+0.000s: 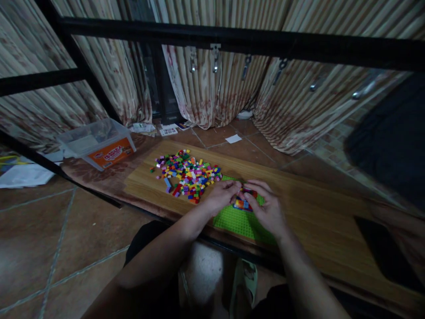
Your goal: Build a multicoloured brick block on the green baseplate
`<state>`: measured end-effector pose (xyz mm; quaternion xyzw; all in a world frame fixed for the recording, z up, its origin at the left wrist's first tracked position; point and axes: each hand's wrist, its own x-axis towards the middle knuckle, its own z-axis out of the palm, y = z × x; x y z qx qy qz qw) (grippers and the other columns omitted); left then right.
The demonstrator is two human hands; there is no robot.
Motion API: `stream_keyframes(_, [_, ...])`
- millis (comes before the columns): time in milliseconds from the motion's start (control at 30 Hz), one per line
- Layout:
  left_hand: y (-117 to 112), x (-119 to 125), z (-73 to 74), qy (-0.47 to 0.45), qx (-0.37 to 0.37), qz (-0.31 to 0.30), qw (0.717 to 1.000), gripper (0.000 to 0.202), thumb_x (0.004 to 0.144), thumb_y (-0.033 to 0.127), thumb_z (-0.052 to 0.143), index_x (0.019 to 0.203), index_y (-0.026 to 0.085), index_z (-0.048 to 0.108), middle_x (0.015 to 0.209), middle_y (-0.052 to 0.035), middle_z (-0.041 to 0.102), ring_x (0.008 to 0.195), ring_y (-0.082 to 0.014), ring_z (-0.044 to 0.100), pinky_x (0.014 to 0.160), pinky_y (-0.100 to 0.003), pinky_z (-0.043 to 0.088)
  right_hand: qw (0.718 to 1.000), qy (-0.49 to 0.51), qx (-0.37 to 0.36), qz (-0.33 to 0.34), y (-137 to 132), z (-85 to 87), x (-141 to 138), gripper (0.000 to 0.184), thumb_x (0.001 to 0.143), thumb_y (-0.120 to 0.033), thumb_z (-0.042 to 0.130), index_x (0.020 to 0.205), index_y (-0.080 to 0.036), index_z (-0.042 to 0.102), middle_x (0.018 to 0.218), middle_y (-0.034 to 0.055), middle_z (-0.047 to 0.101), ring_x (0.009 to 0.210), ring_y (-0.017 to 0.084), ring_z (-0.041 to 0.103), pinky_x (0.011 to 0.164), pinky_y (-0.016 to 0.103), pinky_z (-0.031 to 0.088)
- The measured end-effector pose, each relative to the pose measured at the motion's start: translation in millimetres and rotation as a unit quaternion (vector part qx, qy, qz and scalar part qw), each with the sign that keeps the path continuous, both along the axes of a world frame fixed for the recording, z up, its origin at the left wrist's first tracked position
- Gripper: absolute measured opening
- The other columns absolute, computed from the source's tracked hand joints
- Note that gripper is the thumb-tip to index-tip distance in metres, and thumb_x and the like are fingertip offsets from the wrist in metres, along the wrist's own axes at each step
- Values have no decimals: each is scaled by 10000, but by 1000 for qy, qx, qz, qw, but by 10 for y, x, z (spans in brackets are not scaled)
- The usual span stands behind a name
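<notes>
A green studded baseplate point(241, 225) lies on the wooden board, with a small build of coloured toy bricks point(243, 204) on it. My left hand point(223, 195) reaches over the plate's left part, fingers closed together above the bricks. From the right, my right hand point(265, 204) bends its fingers over the same bricks, thumb and fingertips close to my left fingertips. Whatever is pinched between the fingers is too small and dim to make out. A spread pile of loose toy bricks point(191, 175) in many colours lies left of the plate.
The long wooden board point(318, 221) rests on a cloth-covered bench. A clear plastic box point(99, 144) with an orange label stands at its left end. A dark flat object point(387, 252) lies on the right. A black metal bar point(232, 37) crosses before the curtains point(212, 88).
</notes>
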<state>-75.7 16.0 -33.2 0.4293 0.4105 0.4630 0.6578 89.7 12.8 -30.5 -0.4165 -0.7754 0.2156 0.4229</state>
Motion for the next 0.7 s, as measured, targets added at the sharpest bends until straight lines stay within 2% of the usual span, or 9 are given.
stream_keyframes(200, [-30,41,82,31,29,-24,999,310,762,437,651,874,148,638,581,59,482,495,-44,354,486,-183,273,1000,29,-3,11,-31,1,-84,193,857,-279,583,1032,-253,662,1103,53,616,1054,193,584,950,372,453])
stream_keyframes(333, [-52,44,139,44,23,-21,999,330,757,443,657,916,154,649,581,51,492,532,-64,392,514,-192,297,998,56,-13,-5,-38,-14,-93,132,854,-303,592,942,-255,677,1022,37,627,984,185,603,884,349,478])
stream_keyframes(433, [-45,52,120,47,22,-23,998,309,785,455,620,872,160,648,598,42,518,526,-62,402,517,-194,303,998,56,-28,-15,-43,-17,-93,130,857,-321,584,922,-256,676,994,39,629,960,186,606,867,348,481])
stream_keyframes(600, [14,16,43,72,5,32,997,294,852,422,519,815,153,631,688,5,640,488,-54,393,497,-192,316,996,66,-41,-33,-57,-13,-74,154,864,-344,570,932,-252,672,955,44,643,926,192,608,841,355,480])
stream_keyframes(700, [53,-31,13,112,8,59,992,238,849,351,512,827,157,648,670,2,655,505,-70,424,532,-201,346,994,83,-64,-41,-69,-20,-60,153,868,-326,564,939,-246,674,927,34,661,883,184,615,805,338,483])
